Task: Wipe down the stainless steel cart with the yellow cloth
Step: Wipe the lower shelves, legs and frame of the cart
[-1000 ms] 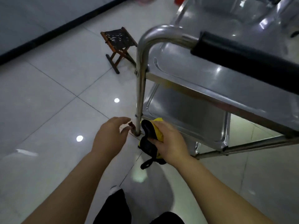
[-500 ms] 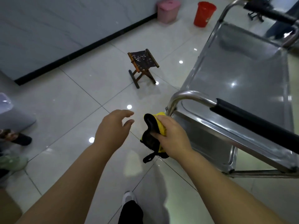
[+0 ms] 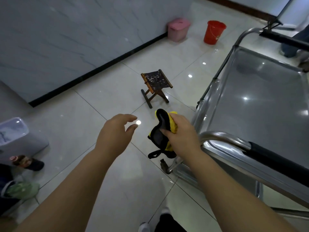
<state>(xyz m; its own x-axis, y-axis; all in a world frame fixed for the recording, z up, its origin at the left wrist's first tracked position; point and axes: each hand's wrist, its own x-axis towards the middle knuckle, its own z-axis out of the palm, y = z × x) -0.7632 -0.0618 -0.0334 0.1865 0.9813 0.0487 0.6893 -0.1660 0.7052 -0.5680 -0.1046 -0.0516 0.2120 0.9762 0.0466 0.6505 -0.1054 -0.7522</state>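
The stainless steel cart fills the right side, its top tray shiny, with a black-padded handle bar at the near end. My right hand grips the yellow cloth, which has a black backing and a dangling black strap, just left of the cart's near handle corner. Apart from the cloth, my left hand hovers over the floor with loosely bent fingers, holding nothing.
A small folding wooden stool stands on the tiled floor ahead. A pink bin and a red bucket sit by the far wall. At left are a grey bin and another person's shoes.
My view has risen from the cart's lower shelf to above its top tray. My right hand, still gripping the cloth, came up from the lower leg to the handle corner.
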